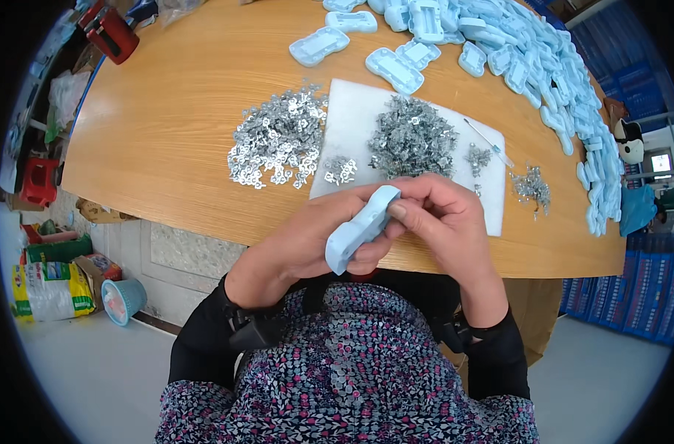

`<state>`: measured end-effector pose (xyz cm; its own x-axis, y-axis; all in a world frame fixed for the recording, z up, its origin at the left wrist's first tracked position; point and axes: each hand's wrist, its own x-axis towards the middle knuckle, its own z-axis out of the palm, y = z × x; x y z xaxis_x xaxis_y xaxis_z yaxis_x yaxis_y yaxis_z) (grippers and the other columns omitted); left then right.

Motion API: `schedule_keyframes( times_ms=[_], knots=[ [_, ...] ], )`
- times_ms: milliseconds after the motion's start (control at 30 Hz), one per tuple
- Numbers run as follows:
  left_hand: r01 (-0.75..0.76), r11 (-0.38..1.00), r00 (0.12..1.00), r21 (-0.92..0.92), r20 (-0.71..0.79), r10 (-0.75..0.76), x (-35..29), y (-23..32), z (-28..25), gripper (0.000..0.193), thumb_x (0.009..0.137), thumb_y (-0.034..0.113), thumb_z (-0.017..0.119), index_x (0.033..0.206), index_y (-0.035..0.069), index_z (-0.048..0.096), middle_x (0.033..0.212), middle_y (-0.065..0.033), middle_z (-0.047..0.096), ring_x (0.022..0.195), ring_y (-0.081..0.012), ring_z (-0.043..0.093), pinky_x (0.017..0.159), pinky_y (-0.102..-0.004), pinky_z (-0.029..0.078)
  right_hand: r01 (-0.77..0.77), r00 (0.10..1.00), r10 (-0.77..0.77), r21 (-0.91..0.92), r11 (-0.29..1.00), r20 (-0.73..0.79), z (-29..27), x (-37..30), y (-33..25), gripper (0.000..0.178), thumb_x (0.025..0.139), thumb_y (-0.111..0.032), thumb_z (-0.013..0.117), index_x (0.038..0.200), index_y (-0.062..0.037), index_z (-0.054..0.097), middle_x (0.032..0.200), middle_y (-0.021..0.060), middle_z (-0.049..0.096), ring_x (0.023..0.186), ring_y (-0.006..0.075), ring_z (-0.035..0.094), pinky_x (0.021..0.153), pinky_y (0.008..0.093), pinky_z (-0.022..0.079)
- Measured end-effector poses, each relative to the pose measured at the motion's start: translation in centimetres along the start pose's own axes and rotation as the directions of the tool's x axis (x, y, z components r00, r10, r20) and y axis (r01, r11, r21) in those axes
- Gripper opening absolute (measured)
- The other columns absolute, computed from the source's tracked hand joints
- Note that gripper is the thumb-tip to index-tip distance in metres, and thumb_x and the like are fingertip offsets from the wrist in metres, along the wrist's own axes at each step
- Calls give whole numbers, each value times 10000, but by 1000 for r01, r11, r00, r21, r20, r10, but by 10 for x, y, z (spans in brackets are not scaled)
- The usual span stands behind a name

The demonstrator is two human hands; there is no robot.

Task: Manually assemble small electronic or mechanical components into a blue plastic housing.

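Note:
A light blue plastic housing (360, 231), shaped like a small controller shell, is tilted on its edge above the table's front edge. My left hand (300, 233) wraps round it from the left, fingers beneath. My right hand (444, 222) pinches at its upper right side with thumb and forefinger; whether a small metal part is between those fingertips is hidden. Just beyond my hands, a heap of small springy metal pieces (414, 137) sits on a white foam sheet (344, 103). Left of the sheet spreads a pile of flat silvery metal clips (277, 137).
Many light blue housings (500, 44) cover the table's far right side. A thin screwdriver-like tool (488, 140) lies on the foam's right part, near smaller metal heaps (531, 189). A red container (111, 33) stands far left. Below left are a blue bin (126, 302) and a yellow-green bag (52, 291).

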<state>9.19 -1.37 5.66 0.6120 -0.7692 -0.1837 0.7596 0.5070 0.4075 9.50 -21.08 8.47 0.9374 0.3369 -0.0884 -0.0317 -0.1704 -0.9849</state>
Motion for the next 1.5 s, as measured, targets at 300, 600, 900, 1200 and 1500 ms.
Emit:
schedule_keyframes(
  times_ms=[300,600,900,1200,1500],
  knots=[
    [-61,993,997,-101,34,65,4,-6,-4,395,1025,196,389,1384,37,434,1028,-61,565,661,-128,502,555,-298,400,39,997,-28,168,985,-68,-16,-15,-6,187,944,-53,654,1120,-6,694,944,34,706,842,72,628,754,229,507],
    [-348,571,772,744,-119,624,26,-16,33,687,988,59,532,1580,60,184,1202,-83,562,1121,-151,560,953,-301,464,7,996,6,152,988,-85,-4,-40,1,320,912,-70,713,1198,-23,578,967,9,664,854,43,605,727,221,496],
    [-339,858,890,386,-165,426,33,-20,32,671,977,313,604,1531,57,326,1144,-141,655,1065,-262,668,949,-418,552,72,988,-83,-84,994,-129,-25,-48,2,251,937,-137,681,1155,-21,637,877,74,694,745,120,647,695,269,521],
    [-256,966,955,28,-148,257,29,-9,10,662,1063,486,186,1525,28,310,1070,-176,652,976,-287,661,886,-524,563,-132,879,-204,-632,764,-431,-91,-30,35,173,880,-70,708,1045,-21,686,834,103,630,695,185,608,660,304,502],
    [-289,947,927,139,-206,313,17,-10,4,724,1048,550,266,1474,-24,380,1027,-142,657,903,-224,668,773,-415,592,-51,889,-256,-639,768,-379,-81,-25,27,159,886,-17,701,1045,-12,696,799,17,604,680,84,551,626,233,453]
  ],
)
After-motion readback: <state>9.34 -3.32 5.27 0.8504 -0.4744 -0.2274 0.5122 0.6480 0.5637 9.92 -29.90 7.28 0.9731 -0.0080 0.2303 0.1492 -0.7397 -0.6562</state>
